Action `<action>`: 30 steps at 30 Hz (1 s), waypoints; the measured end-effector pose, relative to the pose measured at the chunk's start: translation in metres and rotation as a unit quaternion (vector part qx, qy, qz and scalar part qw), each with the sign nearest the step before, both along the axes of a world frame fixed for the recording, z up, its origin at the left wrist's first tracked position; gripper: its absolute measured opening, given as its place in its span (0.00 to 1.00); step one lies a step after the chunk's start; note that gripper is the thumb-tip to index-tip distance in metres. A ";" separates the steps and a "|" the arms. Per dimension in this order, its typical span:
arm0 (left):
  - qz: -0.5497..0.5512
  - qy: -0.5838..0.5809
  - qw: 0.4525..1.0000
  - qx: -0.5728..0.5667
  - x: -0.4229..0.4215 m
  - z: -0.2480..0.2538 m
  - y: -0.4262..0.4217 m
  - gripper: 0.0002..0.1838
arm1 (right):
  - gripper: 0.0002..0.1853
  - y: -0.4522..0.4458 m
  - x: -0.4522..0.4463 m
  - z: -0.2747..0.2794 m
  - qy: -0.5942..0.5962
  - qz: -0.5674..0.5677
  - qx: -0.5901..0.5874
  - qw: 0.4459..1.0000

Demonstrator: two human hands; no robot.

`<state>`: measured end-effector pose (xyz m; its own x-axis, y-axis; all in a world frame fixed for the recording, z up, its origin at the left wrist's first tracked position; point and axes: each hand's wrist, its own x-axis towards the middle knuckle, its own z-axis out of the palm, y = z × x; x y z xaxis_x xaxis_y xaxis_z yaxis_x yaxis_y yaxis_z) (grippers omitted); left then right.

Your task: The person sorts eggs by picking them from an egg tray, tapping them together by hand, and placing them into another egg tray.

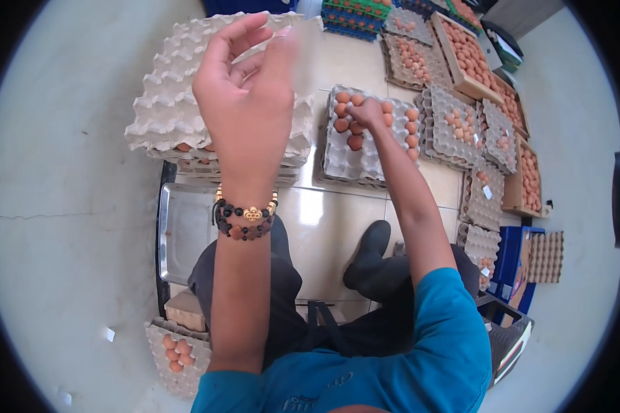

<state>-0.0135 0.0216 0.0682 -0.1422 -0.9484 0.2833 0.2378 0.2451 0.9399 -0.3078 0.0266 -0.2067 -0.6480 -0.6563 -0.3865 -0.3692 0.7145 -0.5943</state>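
The right hand [366, 113] is hovering at the eggs [355, 142] in the tray [344, 162] — whose cups are presumably keeping them from rolling — its grip hidden, while the left hand [246, 76] is hanging half-curled by the stack [167, 113], any hold unclear.

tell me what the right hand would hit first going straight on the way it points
The right hand would probably meet a brown egg first, in the picture-left column of the gray egg tray; depth is unclear, so it may already be touching.
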 end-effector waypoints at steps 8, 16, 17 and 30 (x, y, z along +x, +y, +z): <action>-0.008 0.009 1.000 -0.028 0.005 0.005 0.000 0.20 | 0.14 -0.046 0.038 0.000 0.212 0.005 0.122 0.970; -0.079 -0.072 0.994 -0.030 0.008 -0.008 -0.013 0.17 | 0.16 -0.010 -0.002 0.028 -0.193 -0.067 -0.118 0.972; -0.106 -0.101 0.988 -0.040 0.008 -0.012 -0.014 0.18 | 0.17 -0.001 -0.013 0.036 -0.260 -0.042 -0.175 0.949; -0.428 -0.121 0.888 -0.114 -0.033 -0.040 0.036 0.41 | 0.16 0.141 0.091 0.282 -0.211 0.194 -0.269 0.920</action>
